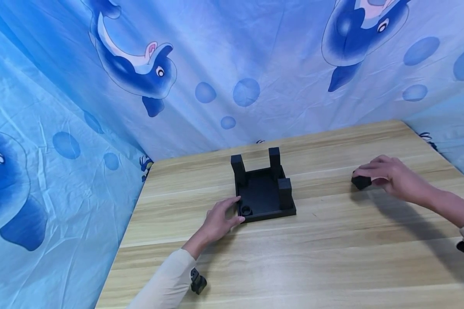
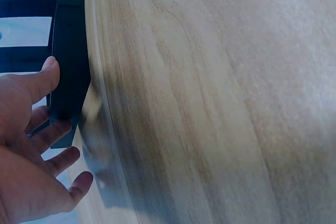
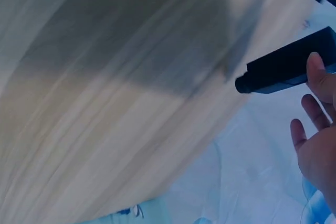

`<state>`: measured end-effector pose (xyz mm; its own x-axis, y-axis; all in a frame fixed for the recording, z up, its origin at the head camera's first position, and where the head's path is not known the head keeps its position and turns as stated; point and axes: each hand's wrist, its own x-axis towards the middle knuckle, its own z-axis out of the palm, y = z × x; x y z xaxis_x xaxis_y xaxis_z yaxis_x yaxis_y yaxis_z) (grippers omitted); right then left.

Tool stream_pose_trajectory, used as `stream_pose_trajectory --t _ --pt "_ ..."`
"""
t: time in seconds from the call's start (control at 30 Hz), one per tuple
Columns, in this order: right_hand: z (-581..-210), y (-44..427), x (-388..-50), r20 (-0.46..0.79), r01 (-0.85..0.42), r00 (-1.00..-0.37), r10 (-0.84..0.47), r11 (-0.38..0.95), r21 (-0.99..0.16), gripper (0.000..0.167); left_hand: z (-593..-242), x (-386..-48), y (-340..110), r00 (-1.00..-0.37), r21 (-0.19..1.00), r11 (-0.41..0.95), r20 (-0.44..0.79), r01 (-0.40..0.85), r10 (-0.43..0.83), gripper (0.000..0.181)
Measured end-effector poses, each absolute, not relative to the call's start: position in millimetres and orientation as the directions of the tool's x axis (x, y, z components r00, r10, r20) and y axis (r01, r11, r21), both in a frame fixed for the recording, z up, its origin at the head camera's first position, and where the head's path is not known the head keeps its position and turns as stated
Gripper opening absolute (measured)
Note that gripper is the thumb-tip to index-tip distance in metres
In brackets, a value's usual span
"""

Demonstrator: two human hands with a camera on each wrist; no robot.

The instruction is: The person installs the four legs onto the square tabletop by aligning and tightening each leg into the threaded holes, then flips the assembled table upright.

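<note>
A square black base (image 1: 260, 196) with a raised rim lies on the wooden table, three black posts standing at its corners. At its near left corner is a round socket (image 1: 246, 210). My left hand (image 1: 218, 221) touches the rim around that corner, thumb on the near side and a finger on the left side; its other fingers are spread in the left wrist view. Off to the right, my right hand (image 1: 394, 178) holds a fourth black post (image 1: 361, 181) above the table. The right wrist view shows this post (image 3: 289, 62) has a round peg at its free end.
Blue curtains (image 1: 216, 56) printed with dolphins and bubbles hang behind the table and along its left and right sides. The wooden table top (image 1: 332, 257) extends in front of the base and between the two hands.
</note>
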<state>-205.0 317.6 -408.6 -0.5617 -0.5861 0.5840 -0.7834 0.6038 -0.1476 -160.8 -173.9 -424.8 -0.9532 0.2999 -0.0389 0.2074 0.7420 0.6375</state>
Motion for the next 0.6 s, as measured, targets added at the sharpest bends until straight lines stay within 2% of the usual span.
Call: stream_pose_trajectory --t 0.13,0.23,0.3,0.43,0.6 --pt "-396 308 -200 0.533 -0.649 -0.744 -0.402 0.625 -0.435 0.062 -426 -160 -174 -0.954 0.640 0.741 -0.039 0.206 0.299 0.062" --pt "-387 304 -197 0.383 -0.460 -0.885 -0.267 0.636 -0.620 0.050 -427 -160 -174 -0.954 0.640 0.742 -0.043 0.201 0.296 0.062" --pt "-380 302 -196 0.257 -0.333 -0.943 -0.211 0.624 -0.707 0.047 -428 -160 -174 -0.955 0.640 0.742 -0.044 0.200 0.295 0.062" --pt "-369 296 -196 0.061 -0.151 -0.984 -0.165 0.613 -0.776 0.057 -428 -160 -175 -0.954 0.641 0.741 -0.043 0.200 0.295 0.062" --pt "-363 288 -197 0.024 -0.108 -0.989 -0.149 0.589 -0.801 0.062 -428 -161 -175 -0.954 0.640 0.741 -0.040 0.204 0.297 0.062"
